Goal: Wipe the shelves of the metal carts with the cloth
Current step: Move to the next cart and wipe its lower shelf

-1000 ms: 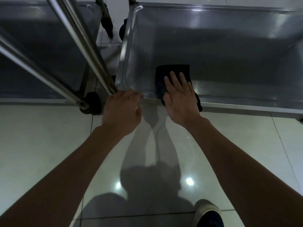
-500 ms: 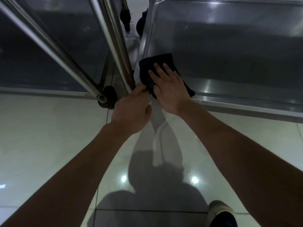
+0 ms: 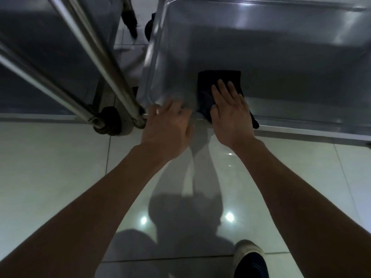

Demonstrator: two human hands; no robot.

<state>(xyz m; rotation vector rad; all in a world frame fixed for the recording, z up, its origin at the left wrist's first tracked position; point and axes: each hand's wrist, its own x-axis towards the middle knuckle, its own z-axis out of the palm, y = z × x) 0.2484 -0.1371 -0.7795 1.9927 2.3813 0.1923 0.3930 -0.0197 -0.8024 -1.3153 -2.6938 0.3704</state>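
Note:
A dark cloth [image 3: 218, 81] lies on the low steel shelf [image 3: 281, 63] of the right cart, near its front rim. My right hand [image 3: 230, 109] presses flat on the cloth with straight fingers, and the cloth's near corner hangs over the rim. My left hand [image 3: 168, 125] is at the shelf's front left corner, beside the cart's upright post [image 3: 112, 77]. Its fingers are blurred and spread over the rim, and whether they grip it cannot be told. The left cart's shelf [image 3: 50, 57] is dark.
Two slanted steel posts [image 3: 50, 85] cross the left of the view. A black caster [image 3: 109, 123] stands at their foot, another caster [image 3: 130, 21] further back. Glossy pale floor tiles [image 3: 50, 167] lie in front of the carts. My shoe [image 3: 250, 257] is at the bottom.
My right hand has slid the cloth to the right, away from the shelf's left corner. My left hand has moved up over the corner rim.

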